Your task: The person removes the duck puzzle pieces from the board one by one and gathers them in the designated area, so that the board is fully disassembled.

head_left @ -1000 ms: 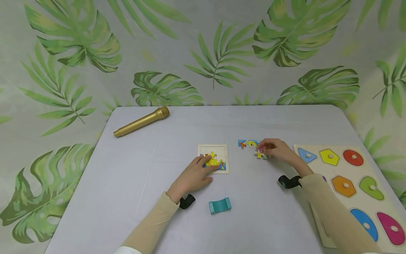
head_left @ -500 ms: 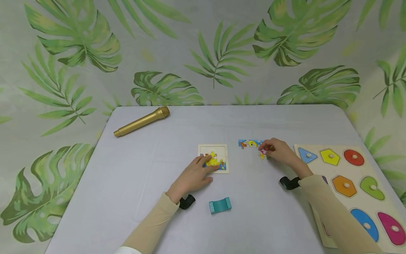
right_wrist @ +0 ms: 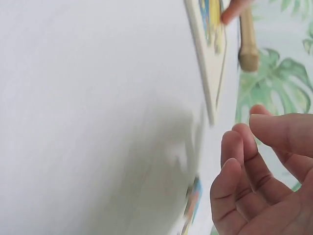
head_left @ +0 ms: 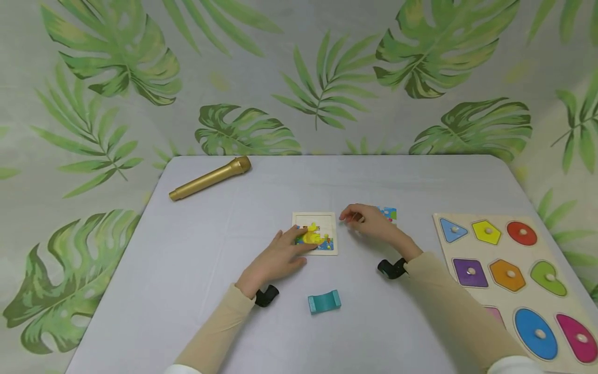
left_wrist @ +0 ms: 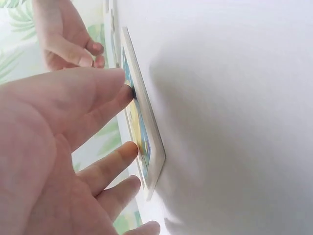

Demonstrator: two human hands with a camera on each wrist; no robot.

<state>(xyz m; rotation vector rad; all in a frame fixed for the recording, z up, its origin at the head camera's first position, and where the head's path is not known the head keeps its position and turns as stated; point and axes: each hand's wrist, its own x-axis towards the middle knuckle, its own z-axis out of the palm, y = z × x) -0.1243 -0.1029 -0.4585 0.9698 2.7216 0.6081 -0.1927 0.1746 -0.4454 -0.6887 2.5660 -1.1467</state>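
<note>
A small wooden puzzle tray (head_left: pixel 336 228) lies on the table with yellow and blue puzzle pieces (head_left: pixel 313 237) in its lower part and bare wood above. My left hand (head_left: pixel 275 258) rests on it with fingers spread; in the left wrist view its fingertips (left_wrist: pixel 129 149) meet the picture side. To the right of the tray hovers my right hand (head_left: pixel 371 223), its fingers loosely bent and nothing visible between them. Just beyond that hand lie joined blue, pink and green puzzle pieces (head_left: pixel 389 212), partly covered by it. Loose pieces (right_wrist: pixel 193 200) also show below the fingers in the right wrist view.
A teal curved block (head_left: pixel 324 302) sits nearer the front. At the back left lies a gold toy microphone (head_left: pixel 210 179). A large knobbed shape board (head_left: pixel 504 239) fills the right side, under the right sleeve. Leaf-print cloth hangs behind the table.
My right hand has let go of the pink puzzle piece and moved left toward the tray, now covering the pieces seen at left before. My left hand has shifted slightly and stays on the tray.
</note>
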